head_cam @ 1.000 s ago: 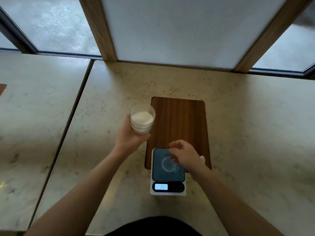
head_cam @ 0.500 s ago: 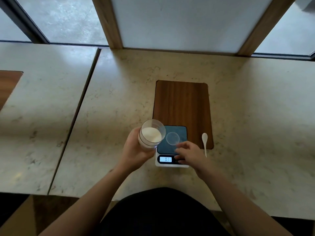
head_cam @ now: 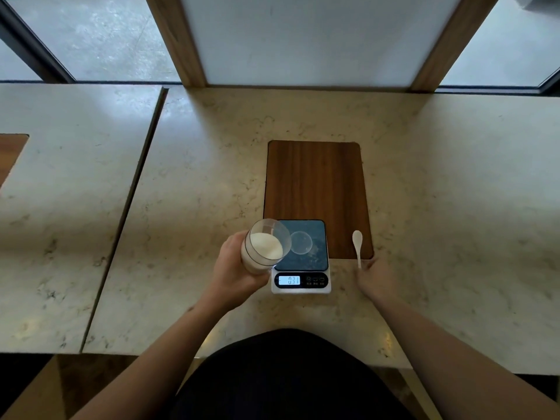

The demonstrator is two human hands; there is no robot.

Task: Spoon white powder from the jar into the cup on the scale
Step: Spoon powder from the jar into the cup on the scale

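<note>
Below me, my left hand (head_cam: 233,268) has its grip wrapped round a clear jar (head_cam: 263,247), fingers curled about the lower wall and the thumb on the near side. I hold the jar off the desk (head_cam: 197,177), tilted so its open mouth leans toward the scale (head_cam: 301,257). White powder (head_cam: 266,245) fills the jar's lower part and slopes up its tilted side, short of the rim. The rim overlaps the left edge of the scale's dark platform.

On that platform stands a small clear cup (head_cam: 301,243), seen from above as a faint circle; I cannot tell whether anything lies in it. The scale's lit display reads 0.31, though the digits are small.

My right hand (head_cam: 374,275) lies low over the desk, right of the scale, its grip loosely open and holding nothing. Its fingertips reach the near end of a white spoon (head_cam: 357,245); whether they touch the handle I cannot tell. The spoon lies on the near right corner of a wooden board (head_cam: 315,180), bowl pointing away from me. The scale's far part rests on that board.
</note>
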